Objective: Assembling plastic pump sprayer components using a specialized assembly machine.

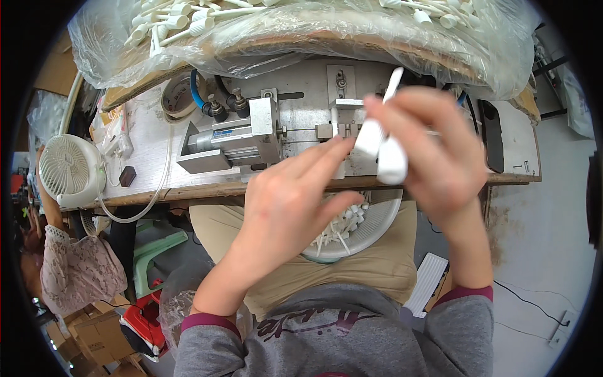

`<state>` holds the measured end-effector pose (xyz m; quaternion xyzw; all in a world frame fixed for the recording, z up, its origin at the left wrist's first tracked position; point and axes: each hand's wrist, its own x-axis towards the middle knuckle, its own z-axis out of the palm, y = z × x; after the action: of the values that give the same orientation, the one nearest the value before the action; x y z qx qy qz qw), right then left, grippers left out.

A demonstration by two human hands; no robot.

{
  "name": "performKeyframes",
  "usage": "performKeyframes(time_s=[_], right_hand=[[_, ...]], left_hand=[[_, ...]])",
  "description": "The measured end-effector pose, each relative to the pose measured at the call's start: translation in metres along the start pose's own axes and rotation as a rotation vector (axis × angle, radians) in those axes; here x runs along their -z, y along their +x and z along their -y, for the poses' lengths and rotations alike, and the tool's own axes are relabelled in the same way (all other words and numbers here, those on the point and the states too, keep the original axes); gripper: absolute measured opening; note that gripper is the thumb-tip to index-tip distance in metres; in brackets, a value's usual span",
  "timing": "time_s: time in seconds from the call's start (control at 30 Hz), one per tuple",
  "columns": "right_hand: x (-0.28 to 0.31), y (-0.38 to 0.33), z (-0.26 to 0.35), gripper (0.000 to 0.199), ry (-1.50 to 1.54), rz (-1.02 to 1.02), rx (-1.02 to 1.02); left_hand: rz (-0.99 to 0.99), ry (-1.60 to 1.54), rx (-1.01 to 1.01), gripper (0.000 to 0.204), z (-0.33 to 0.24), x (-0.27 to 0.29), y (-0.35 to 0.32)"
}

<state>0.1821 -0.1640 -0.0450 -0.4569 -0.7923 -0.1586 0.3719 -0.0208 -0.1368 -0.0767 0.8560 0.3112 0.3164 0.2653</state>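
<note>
White capped sticks [392,164], caps toward the wearer, are grasped in the blurred right hand [440,154], just right of the metal clamp [323,131], where a white rod [335,119] pointing away lies nearer the left hand [282,196], spread and grasping nothing visible.

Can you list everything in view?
Capped sticks: two, white, right hand
Piled sticks: many, white, top edge
Basin: one, whitish, on lap
Small pieces: many, white, in basin
Metal machine: one, silver, on bench
Fan: one, white, bench's left end
Tape: roll count unclear, tan, bench's back left
Phone: one, black, bench's right end
Stool: one, green, left floor
Boxes: several, brown, lower left
Co-worker: one, pink sleeve, left
Left hand: one, bare, by machine
Right hand: one, bare, over bench
</note>
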Motion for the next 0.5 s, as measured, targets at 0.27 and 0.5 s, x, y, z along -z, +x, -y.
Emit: performKeyframes(time_s=[0.27,0.5], right_hand=[[-0.017,-0.03,0.022,0.041,0.055,-0.025,0.039],[-0.014,-0.038,0.024,0.047,0.252,-0.041,-0.225]], left_hand=[[-0.127,-0.35,0.047,0.04,-0.008,0.01,-0.015],[-0.063,0.251,-0.146,0.033,0.008,-0.008,-0.012]])
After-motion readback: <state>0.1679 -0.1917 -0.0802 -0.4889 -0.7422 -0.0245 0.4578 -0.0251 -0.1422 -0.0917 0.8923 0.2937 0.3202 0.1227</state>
